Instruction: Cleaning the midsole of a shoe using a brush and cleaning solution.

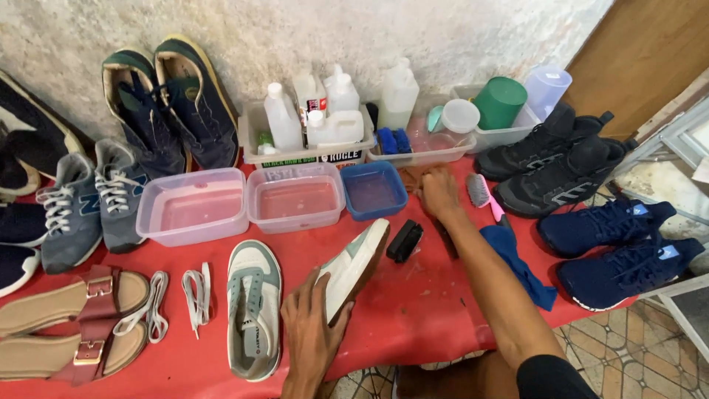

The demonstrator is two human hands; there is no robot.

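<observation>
Black boots (pixel 550 159), navy sneakers (pixel 617 247), water tubs (pixel 193 205), bottles (pixel 310 111), brown sandals (pixel 70 321).

Soft, even daylight fills the scene — bright enough that colours read clearly, with no hard glare. The red cloth-covered surface (pixel 413 310) carries only faint, short shadows under the shoes and the clear plastic tubs (pixel 193 205), which show mild sheen on their rims. The rough whitewashed wall (pixel 310 33) at the far side is palest on the right. Straight lines bow slightly towards the left and right edges — wide-lens distortion. Focus is fairly sharp throughout; the right hand (pixel 440 193) looks slightly soft.
</observation>
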